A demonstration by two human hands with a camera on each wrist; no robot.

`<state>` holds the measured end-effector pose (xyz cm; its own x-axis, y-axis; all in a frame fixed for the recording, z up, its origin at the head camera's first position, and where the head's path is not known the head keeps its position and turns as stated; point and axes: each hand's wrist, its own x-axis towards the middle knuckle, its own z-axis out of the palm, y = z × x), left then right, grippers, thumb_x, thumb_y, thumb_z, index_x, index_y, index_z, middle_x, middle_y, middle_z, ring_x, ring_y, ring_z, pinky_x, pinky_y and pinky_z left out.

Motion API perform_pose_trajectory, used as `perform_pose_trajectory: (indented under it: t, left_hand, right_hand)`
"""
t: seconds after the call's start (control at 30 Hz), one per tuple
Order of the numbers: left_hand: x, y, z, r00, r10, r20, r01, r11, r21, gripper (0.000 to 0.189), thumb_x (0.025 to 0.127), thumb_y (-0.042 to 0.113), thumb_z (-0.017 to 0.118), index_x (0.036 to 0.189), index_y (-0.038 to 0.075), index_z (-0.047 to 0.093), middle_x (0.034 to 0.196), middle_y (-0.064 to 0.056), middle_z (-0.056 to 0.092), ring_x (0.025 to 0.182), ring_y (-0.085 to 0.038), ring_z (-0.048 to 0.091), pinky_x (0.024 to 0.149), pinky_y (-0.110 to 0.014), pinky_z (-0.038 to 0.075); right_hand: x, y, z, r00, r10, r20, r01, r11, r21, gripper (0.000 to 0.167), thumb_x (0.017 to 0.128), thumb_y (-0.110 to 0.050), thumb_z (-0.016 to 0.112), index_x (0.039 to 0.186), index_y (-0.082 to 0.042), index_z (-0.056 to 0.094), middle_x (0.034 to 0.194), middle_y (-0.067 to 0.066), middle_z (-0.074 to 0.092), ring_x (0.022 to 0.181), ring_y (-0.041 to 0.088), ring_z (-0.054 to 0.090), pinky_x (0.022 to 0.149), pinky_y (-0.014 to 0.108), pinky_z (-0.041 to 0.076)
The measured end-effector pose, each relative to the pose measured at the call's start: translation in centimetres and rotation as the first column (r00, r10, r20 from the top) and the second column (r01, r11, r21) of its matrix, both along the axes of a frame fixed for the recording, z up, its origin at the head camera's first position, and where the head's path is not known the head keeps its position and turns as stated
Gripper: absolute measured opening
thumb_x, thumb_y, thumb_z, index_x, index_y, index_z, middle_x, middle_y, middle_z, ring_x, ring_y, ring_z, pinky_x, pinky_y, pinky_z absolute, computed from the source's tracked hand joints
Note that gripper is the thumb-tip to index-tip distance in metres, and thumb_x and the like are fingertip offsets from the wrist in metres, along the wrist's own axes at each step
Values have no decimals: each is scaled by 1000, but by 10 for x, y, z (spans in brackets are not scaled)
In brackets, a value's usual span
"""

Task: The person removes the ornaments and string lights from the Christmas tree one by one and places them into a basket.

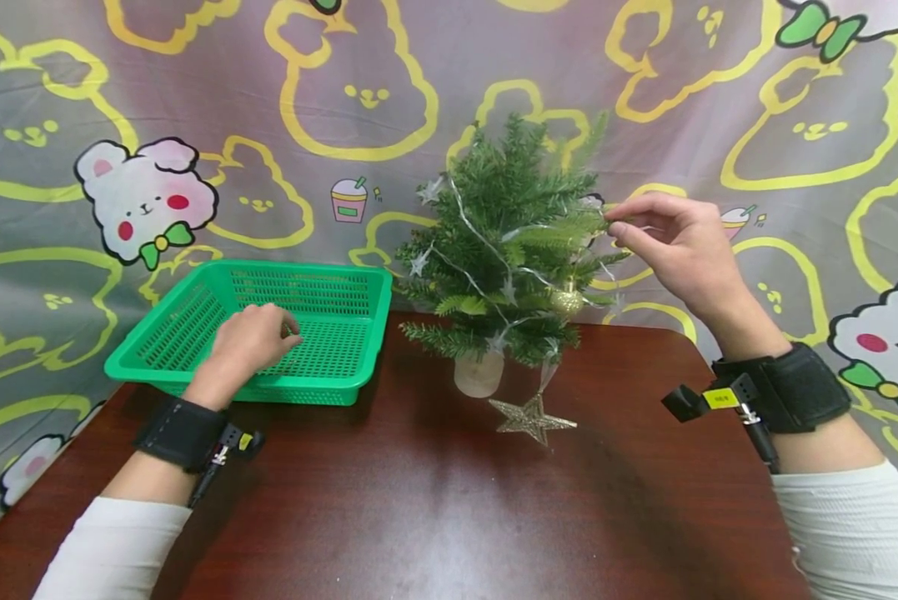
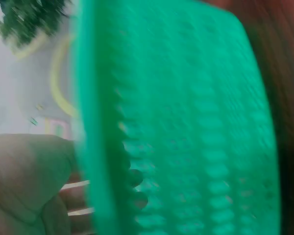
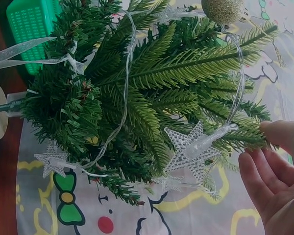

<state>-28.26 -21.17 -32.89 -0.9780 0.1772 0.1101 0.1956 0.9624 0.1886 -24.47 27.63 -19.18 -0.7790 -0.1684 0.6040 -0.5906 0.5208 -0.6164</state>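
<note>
A small artificial Christmas tree (image 1: 516, 242) stands in a pale round base (image 1: 479, 374). My right hand (image 1: 681, 242) pinches the tip of a branch on its right side; in the right wrist view the thumb and fingers (image 3: 279, 139) meet at the green needles. A clear light string with star lights (image 3: 192, 149) winds round the tree. One gold glitter ball (image 1: 567, 298) hangs among the branches, and a gold star (image 1: 533, 419) hangs low by a sheer ribbon. My left hand (image 1: 257, 337) reaches into the green basket (image 1: 377, 333), fingers loosely bent, with nothing visible in it.
The brown wooden table (image 1: 418, 500) carries the tree and basket. Behind it hangs a grey cloth (image 1: 388, 183) with yellow outlines and cartoon bunnies, close to the tree's back. In the left wrist view the blurred basket wall (image 2: 186, 122) covers part of the left hand.
</note>
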Motion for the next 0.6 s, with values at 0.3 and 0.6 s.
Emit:
perform_pose_trajectory:
  t: [0.3, 0.6]
  left_hand:
    - [34, 38, 5, 958, -285, 15, 278, 945, 172, 14, 92, 20, 70, 100, 12, 79, 96, -5, 77, 75, -14, 66, 64, -31, 50]
    - [58, 80, 3, 920, -348, -179, 381, 902, 203, 18, 90, 21, 73, 105, 12, 77, 102, -3, 76, 98, -24, 71, 84, -43, 57]
  right_hand:
    - [-2, -2, -4, 999, 3, -45, -4, 1000, -21, 19, 92, -8, 69, 107, 2, 72, 96, -9, 70, 81, 5, 70, 73, 13, 53]
    - [-3, -2, -8, 997, 5, -76, -11, 997, -72, 18, 90, -4, 69, 106, 4, 72, 95, -7, 69, 83, 4, 70, 75, 13, 53]
